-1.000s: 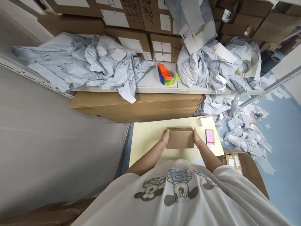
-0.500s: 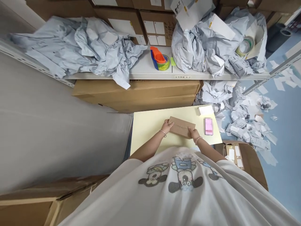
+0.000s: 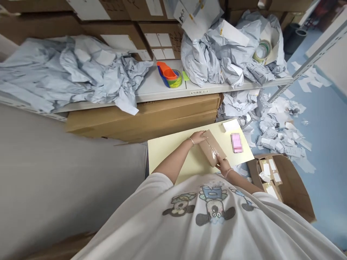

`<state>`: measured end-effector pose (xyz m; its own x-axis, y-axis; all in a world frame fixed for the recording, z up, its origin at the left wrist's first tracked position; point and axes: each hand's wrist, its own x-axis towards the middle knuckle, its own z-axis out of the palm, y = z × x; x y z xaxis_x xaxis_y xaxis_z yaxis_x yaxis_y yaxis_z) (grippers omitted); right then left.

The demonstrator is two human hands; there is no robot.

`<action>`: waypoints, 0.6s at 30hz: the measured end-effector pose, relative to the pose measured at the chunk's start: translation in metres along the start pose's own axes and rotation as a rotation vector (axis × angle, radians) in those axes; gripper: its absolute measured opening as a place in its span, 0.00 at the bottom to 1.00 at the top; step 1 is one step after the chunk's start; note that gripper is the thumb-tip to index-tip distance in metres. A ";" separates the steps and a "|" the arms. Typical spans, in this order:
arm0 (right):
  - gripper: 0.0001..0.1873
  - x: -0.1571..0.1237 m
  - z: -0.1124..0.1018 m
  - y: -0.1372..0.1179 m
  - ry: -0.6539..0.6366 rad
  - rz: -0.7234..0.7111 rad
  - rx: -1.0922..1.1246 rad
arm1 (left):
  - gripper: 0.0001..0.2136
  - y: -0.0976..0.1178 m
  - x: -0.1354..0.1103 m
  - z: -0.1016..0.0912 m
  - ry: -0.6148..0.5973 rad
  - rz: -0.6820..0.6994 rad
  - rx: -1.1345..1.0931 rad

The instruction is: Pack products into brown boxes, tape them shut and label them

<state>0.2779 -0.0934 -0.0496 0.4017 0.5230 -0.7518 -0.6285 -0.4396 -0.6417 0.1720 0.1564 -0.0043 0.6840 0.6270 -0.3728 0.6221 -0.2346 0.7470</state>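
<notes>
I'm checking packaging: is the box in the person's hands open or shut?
The box looks shut: its upper face lies flat, with a shiny strip along the seam. Whether that seals it fully, I cannot tell.

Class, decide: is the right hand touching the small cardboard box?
Touching: the head view shows the right hand holding the small cardboard box, thumb on top.
</notes>
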 end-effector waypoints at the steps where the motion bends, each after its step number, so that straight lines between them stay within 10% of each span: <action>1: 0.24 -0.002 0.001 0.003 0.021 -0.001 0.019 | 0.29 0.006 0.010 -0.001 -0.044 0.020 0.061; 10: 0.26 0.004 0.000 -0.007 0.140 0.025 -0.190 | 0.28 0.015 0.032 0.016 -0.039 -0.129 0.243; 18: 0.37 0.007 -0.037 -0.054 -0.006 0.152 -0.609 | 0.19 0.000 0.032 0.014 0.018 -0.231 -0.168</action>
<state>0.3389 -0.0932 -0.0255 0.3331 0.4251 -0.8416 -0.1852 -0.8457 -0.5005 0.1996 0.1661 -0.0242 0.5237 0.6629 -0.5351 0.6881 0.0411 0.7245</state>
